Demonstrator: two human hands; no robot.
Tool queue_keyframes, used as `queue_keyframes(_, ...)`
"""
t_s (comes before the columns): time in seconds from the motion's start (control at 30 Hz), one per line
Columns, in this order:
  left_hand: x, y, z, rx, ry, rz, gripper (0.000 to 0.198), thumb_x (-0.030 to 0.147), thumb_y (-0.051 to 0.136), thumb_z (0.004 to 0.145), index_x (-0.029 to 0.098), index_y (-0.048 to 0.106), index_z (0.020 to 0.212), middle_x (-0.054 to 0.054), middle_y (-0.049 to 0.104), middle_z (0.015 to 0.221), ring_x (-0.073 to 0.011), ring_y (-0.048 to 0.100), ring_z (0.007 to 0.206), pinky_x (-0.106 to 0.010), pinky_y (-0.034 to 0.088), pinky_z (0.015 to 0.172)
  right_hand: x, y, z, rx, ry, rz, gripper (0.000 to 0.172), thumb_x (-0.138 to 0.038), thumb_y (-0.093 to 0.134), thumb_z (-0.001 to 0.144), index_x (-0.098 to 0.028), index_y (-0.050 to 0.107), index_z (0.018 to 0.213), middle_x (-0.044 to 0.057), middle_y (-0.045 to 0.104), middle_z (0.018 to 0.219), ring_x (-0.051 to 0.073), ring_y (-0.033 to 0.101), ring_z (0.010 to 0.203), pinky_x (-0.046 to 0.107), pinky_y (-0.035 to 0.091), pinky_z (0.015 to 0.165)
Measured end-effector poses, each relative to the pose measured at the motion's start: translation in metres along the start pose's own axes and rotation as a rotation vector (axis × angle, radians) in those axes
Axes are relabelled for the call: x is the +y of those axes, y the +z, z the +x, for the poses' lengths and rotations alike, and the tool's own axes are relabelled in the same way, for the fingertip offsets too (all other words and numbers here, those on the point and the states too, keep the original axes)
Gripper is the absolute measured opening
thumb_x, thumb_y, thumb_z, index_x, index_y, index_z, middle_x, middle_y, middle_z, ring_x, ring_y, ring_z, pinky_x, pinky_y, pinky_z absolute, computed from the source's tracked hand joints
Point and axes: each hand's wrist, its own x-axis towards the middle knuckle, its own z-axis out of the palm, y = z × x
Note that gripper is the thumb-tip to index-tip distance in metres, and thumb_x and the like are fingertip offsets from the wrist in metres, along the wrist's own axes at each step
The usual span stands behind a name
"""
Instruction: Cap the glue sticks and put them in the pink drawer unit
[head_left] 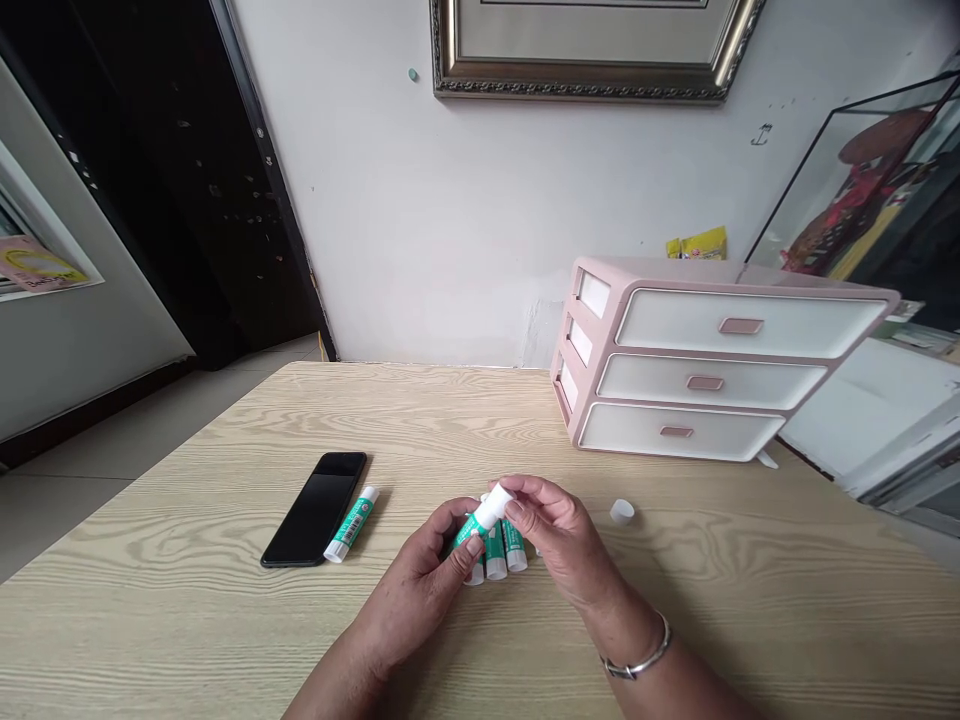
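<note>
Just above the table (225, 620), near its middle, the left hand (427, 565) is closed round the green body of a glue stick (484, 518), while the right hand (559, 540) pinches its white end between thumb and fingertips (517, 510). The stick looks light, stiff and smooth-skinned, likely a little slippery, so the sound grip is one hand on the barrel and the other on the cap end. Whether that white end is a cap seated, half off or the bare tip is hard to tell, since fingers cover the joint. Under the hands lie more glue sticks (504, 550), their number partly hidden. A loose white cap (622, 512) stands to the right, near a pink drawer unit (712, 360); to the left another stick (351, 524) lies just beside a phone (315, 508). The label print is too small to read
</note>
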Motion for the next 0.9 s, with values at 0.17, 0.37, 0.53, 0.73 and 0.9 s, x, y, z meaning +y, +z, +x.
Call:
queue_keyframes(0.17,0.0034,-0.0002,0.0007,-0.016,0.011,0.057,0.045,0.044,0.058,0.100,0.024,0.056,0.140,-0.008,0.066,0.130,-0.0225,0.060,0.112,-0.037,0.046,0.102,0.0014,0.0026,-0.0003,0.018,0.018,0.026,0.030,-0.044,0.084,0.081,-0.026,0.078,0.103,0.005,0.077,0.099,0.017,0.070,0.087,0.032,0.056,0.083)
queue_keyframes(0.37,0.0035,0.0003,0.0012,-0.015,-0.003,0.117,0.048,0.046,0.058,0.100,0.023,0.057,0.141,-0.009,0.069,0.128,-0.0232,0.063,0.109,-0.036,0.048,0.099,0.0005,0.0070,-0.0008,0.059,0.005,0.044,0.026,-0.042,0.084,0.081,-0.026,0.078,0.100,0.004,0.077,0.097,0.016,0.070,0.085,0.030,0.056,0.081)
queue_keyframes(0.53,0.0065,0.0012,-0.0004,-0.010,0.017,0.129,0.047,0.046,0.058,0.099,0.024,0.058,0.140,-0.008,0.068,0.132,-0.0235,0.063,0.113,-0.035,0.047,0.102,0.0001,0.0075,-0.0029,0.012,-0.005,0.012,0.028,-0.044,0.083,0.082,-0.025,0.077,0.101,0.006,0.078,0.100,0.018,0.071,0.091,0.032,0.057,0.082)
queue_keyframes(0.73,0.0050,0.0009,-0.0017,0.013,0.016,0.090,0.047,0.046,0.058,0.100,0.023,0.055,0.141,-0.010,0.064,0.137,-0.0240,0.060,0.118,-0.037,0.045,0.105,0.0055,0.0039,-0.0046,-0.013,-0.032,-0.067,0.026,-0.044,0.081,0.083,-0.024,0.075,0.099,0.009,0.076,0.108,0.021,0.071,0.094,0.037,0.057,0.081)
queue_keyframes(0.9,0.0080,0.0005,-0.0034,0.023,-0.017,-0.008,0.046,0.048,0.062,0.097,0.021,0.059,0.134,-0.009,0.068,0.122,-0.0245,0.061,0.114,-0.035,0.047,0.097,0.0066,0.0026,-0.0061,-0.070,-0.119,-0.237,0.019,-0.040,0.077,0.088,-0.025,0.076,0.099,0.007,0.077,0.107,0.020,0.069,0.093,0.036,0.056,0.083)
